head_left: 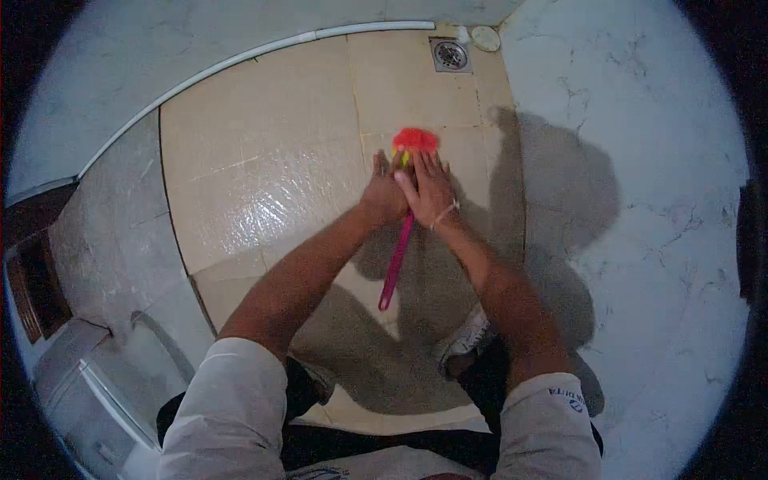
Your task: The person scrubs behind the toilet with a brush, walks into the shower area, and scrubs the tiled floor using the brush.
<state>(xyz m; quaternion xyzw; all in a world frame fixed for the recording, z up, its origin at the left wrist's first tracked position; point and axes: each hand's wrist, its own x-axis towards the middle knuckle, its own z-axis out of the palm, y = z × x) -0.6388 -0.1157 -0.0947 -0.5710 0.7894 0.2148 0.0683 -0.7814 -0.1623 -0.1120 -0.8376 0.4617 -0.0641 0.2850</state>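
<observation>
A wet-looking sheen covers much of the left side of the tiled floor (312,104), while the surface around the scrub brush (396,260) looks duller; what is finished or left cannot be told. The brush lies on the tiles, short of the drain (451,55), its red bristles just beyond the fingertips and its pink handle trailing back between the forearms. The right hand (430,194) lies open over its head, fingers nearly straight; the left hand (385,194) reaches alongside, its grip partly hidden
</observation>
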